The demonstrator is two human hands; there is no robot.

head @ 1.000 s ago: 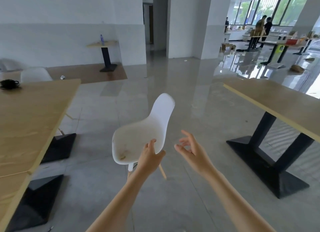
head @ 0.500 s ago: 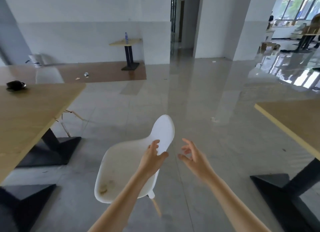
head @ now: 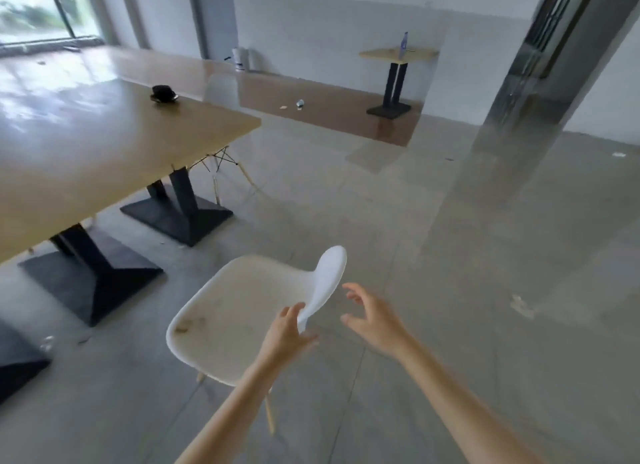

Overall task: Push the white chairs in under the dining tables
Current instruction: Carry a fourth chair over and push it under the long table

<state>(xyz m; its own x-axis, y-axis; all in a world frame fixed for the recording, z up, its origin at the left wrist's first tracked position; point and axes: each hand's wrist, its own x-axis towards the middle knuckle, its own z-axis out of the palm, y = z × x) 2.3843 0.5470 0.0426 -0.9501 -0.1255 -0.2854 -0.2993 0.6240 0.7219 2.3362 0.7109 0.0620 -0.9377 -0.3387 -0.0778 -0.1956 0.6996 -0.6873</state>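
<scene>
The left hand (head: 285,335) grips the near edge of the white chair's (head: 242,318) backrest. The right hand (head: 375,316) hovers just beside it, fingers (head: 353,292) spread, touching nothing. The chair stands on the floor (head: 485,307), apart from the table (head: 104,145), which carries a dark cup (head: 163,93).

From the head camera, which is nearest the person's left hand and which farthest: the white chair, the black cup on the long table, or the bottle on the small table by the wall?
1. White chair: held by the left hand at its backrest edge.
2. Black cup: far left, on the long table.
3. Bottle: farthest, on the small table by the wall.
</scene>
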